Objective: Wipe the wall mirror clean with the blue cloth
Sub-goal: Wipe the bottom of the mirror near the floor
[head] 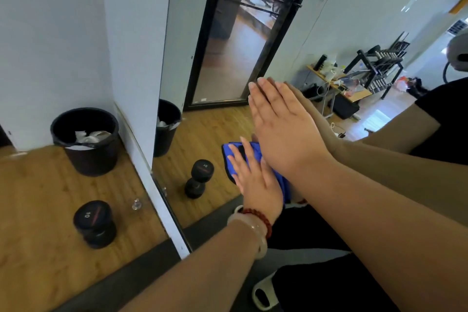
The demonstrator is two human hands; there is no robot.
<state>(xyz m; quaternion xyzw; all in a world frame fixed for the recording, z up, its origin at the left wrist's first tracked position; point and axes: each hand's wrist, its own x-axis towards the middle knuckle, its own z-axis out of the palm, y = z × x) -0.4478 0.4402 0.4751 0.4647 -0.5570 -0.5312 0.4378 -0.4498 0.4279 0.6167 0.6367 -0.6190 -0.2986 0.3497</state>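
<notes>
The wall mirror (202, 134) fills the right of the view, its left edge running down beside the white wall. The blue cloth (229, 157) lies flat against the lower glass. My left hand (255, 180), with bracelets on the wrist, presses the cloth to the mirror with straight fingers. My right hand (281, 124) rests flat on the glass just above it, fingers straight and together, holding nothing. Both hands' reflections meet them in the mirror, and part of the cloth is hidden behind them.
A black waste bin (87, 139) stands in the corner on the wooden floor. A black dumbbell (95, 223) and a small clear object (136, 204) lie near the mirror's base. The mirror reflects a dark-framed door, a cluttered desk and a rack.
</notes>
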